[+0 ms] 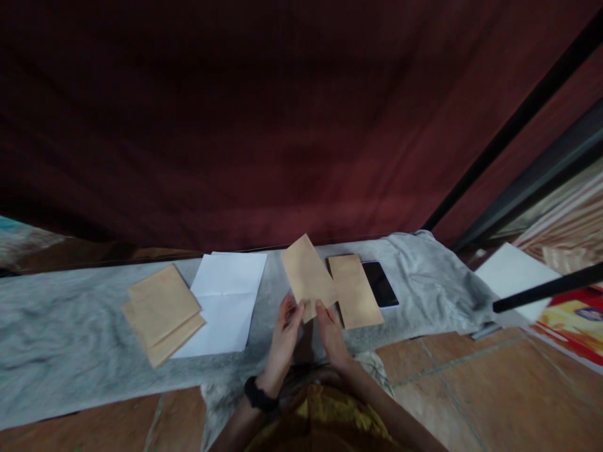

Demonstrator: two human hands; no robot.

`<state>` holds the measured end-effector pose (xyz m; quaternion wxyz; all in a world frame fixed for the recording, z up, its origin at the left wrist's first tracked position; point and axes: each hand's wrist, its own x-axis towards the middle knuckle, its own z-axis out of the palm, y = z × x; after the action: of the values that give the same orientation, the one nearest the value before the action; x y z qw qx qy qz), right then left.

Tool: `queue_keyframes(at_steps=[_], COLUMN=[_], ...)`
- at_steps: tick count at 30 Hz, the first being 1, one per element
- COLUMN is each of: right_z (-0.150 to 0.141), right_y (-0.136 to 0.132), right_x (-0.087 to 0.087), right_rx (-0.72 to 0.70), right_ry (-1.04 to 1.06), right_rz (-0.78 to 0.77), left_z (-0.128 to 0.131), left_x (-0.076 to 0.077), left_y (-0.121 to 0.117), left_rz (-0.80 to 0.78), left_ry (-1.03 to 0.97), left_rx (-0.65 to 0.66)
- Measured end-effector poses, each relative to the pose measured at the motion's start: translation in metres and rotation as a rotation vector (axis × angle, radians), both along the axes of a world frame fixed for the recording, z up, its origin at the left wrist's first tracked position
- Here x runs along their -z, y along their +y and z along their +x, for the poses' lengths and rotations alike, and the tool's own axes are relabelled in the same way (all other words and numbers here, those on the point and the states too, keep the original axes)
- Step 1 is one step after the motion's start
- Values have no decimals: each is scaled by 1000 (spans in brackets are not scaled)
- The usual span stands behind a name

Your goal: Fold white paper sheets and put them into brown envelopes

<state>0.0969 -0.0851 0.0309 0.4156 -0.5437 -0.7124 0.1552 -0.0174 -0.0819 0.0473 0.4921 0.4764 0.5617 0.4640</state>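
Observation:
Between my two hands a brown paper envelope (pixel 308 273) is held up, tilted, over the grey cloth. My left hand (pixel 286 326) pinches its lower left edge, and a dark watch sits on that wrist. At the lower right edge, my right hand (pixel 332 329) grips the same envelope with thumb and fingers. Just right of it lies a stack of brown envelopes (pixel 355 292), beside a dark-screened phone (pixel 380 284). To the left, white paper sheets (pixel 230 282) with a fold crease lie partly under more brown envelopes (pixel 164 304).
A long grey cloth (pixel 75 326) runs across in front of me above a tiled floor (pixel 490 383). Dark red fabric (pixel 301 138) hangs behind it. On the right are black bars (pixel 518 125), a white board (pixel 516 273) and a red-and-yellow package (pixel 575 320).

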Motion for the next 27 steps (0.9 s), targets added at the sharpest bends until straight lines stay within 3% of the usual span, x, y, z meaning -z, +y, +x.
queue_keyframes(at_steps=[4,6,9,13,15,19,22,25,27], right_z=[-10,-7,7,24,30,36,38,39,39], right_y=[-12,-18,-28,-40,-43,-44,-46,-48,-49], right_x=[-2,-3,-2,1,3,15,26,32,33], right_rx=[38,-19,-110,-39,-72,-111,-99,-104,-103], right_ry=[808,878,621,154,-53,-482,-604,-626,-615], right_rz=[-436,-561,-672,-351,-200,-9,27,41,61], left_z=[0,-2,-7,-11,-12,-18,-18,-4,8], left_x=[8,10,12,21,27,32,31,34,38], left_y=[1,5,12,15,12,0,0,16,35], left_rz=[-110,-119,-180,-130,-71,27,274,500,526], left_ry=[-267,-253,-130,75,196,630,943,1058,1115], left_rx=[-17,-6,59,110,117,66,46,232,337])
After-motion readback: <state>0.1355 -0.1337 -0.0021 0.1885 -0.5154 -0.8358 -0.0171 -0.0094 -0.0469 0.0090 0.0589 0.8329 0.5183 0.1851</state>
